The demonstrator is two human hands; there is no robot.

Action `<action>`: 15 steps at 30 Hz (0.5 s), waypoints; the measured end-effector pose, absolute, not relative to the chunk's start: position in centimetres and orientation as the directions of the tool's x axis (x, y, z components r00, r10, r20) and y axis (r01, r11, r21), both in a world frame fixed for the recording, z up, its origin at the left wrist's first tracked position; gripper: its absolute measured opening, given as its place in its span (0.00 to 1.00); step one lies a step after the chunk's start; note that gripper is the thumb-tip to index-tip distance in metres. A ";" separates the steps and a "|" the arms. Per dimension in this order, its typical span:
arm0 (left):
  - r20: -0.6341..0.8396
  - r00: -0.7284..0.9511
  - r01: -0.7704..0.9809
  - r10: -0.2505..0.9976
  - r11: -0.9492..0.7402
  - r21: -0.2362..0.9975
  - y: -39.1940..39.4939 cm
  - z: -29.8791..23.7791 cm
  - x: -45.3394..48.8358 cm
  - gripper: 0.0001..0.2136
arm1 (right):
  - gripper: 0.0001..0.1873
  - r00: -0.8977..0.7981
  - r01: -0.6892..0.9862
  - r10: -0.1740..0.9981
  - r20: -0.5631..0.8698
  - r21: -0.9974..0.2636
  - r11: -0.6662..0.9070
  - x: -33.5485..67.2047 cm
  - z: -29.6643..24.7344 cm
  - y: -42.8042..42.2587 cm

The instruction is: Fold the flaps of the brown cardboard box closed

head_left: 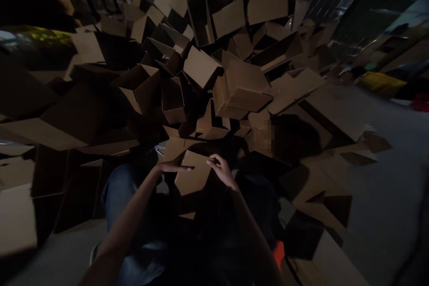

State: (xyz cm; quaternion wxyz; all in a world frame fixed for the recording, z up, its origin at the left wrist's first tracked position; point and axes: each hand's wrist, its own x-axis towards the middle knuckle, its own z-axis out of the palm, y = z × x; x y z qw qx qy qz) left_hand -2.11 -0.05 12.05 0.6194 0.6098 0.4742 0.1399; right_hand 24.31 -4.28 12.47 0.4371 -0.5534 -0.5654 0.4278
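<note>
Dimly, on my feed, the left hand (173,167) at eight o'clock stretches its fingers over the cardboard piece (194,178) at seven; the right hand (222,171) at six curls by the piece's right edge, pinching or touching, I can't tell.

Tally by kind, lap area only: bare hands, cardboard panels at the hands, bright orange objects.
Bare hands: 2 (left hand, right hand)
Cardboard panel at the hands: 1
Bright orange object: 1
Total: 4
Cardboard heap beyond left out: too dark and overlapped to count.
</note>
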 end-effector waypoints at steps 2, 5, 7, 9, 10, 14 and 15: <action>-0.438 0.421 0.325 0.794 0.319 0.890 0.3 13.1 -3.2 0.43 | 0.16 0.016 0.173 0.999 0.029 -0.985 0.026 23.7 13.2 -5.1; -0.397 0.279 0.086 0.874 0.390 0.917 0.9 13.6 -4.1 0.38 | 0.11 0.034 0.123 0.988 0.151 -0.982 0.146 22.4 14.7 -6.4; -0.368 0.193 -0.025 0.909 0.380 0.925 1.3 13.4 -4.2 0.36 | 0.07 -0.003 0.175 0.964 0.267 -0.949 0.263 21.6 15.6 -7.1; -0.364 0.115 -0.052 0.924 0.371 0.927 1.6 13.3 -4.1 0.35 | 0.06 -0.054 0.233 0.931 0.361 -0.902 0.363 20.7 15.9 -7.6; -0.366 0.094 -0.041 0.926 0.371 0.928 1.6 13.2 -4.0 0.35 | 0.06 -0.081 0.253 0.917 0.391 -0.882 0.399 20.4 15.7 -7.8; -0.402 0.127 0.117 0.907 0.389 0.914 1.0 12.8 -3.4 0.38 | 0.09 -0.260 0.317 0.875 0.409 -0.819 0.477 19.3 12.2 -8.6; -0.420 0.118 0.196 0.900 0.394 0.898 0.8 12.5 -3.1 0.40 | 0.09 -0.298 0.342 0.872 0.389 -0.809 0.477 19.2 10.9 -8.7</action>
